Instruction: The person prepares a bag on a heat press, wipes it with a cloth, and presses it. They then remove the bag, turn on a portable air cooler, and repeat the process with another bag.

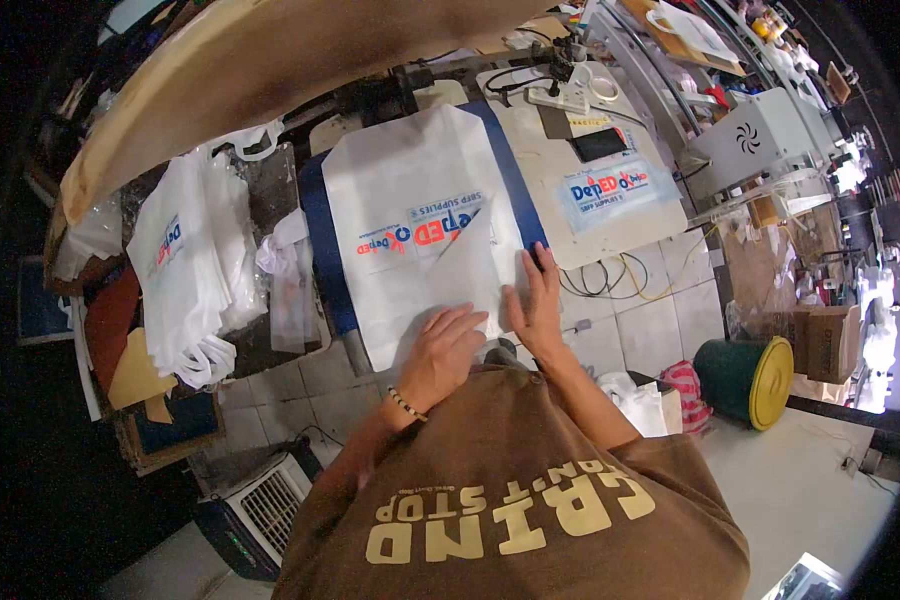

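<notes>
A white bag [400, 190] with red and blue lettering lies flat on a blue-edged pad [332, 270] in front of me. A pale flap [462, 265] with a slanting edge covers part of the print. My left hand [445, 345], a beaded bracelet at its wrist, rests on the lower part of the bag with fingers stretched out. At the bag's lower right edge, my right hand [536, 308] has its thumb and fingers apart, the fingertips near the pad's blue border. Whether either hand pinches the flap's edge is hard to see.
Stacked printed white bags [185, 260] hang at the left. To the right, a printed film sheet [618, 190], a black phone-like object [598, 145] and a power strip [558, 97] lie on a pale board. A large curved panel [270, 60] overhangs the far side. A green bin [735, 380] stands lower right.
</notes>
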Demonstrator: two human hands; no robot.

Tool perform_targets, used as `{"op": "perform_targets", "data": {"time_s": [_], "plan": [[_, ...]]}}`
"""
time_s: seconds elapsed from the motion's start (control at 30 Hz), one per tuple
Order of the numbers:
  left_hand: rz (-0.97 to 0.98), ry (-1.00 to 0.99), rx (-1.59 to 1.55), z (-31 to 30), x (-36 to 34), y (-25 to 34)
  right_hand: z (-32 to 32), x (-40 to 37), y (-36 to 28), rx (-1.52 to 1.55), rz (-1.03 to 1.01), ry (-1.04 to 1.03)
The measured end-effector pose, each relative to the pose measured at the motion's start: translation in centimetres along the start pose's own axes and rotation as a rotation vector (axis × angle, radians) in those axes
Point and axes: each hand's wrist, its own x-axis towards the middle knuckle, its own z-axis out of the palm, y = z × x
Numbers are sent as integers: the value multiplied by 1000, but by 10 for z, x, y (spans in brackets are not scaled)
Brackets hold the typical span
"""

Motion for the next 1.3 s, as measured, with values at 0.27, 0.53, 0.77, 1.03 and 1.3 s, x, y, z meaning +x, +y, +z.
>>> {"op": "perform_targets", "data": {"time_s": [0.27,0.53,0.77,1.03,1.3], "plan": [[-503,-477,-592,-77,-44,46,-34,-2,6,-72,130,-90],[-771,-480,40,-114,-188,-79,-24,27,-28,-61,465,-303],[-747,-755,6,-42,-309,-223,-31,-47,-50,238,579,-8],[-809,-924,-101,-61,-371,-302,-167,-272,4,756,867,1260],[-791,-824,-158,-107,-320,-333,-142,-473,146,783,1084,2146]]}}
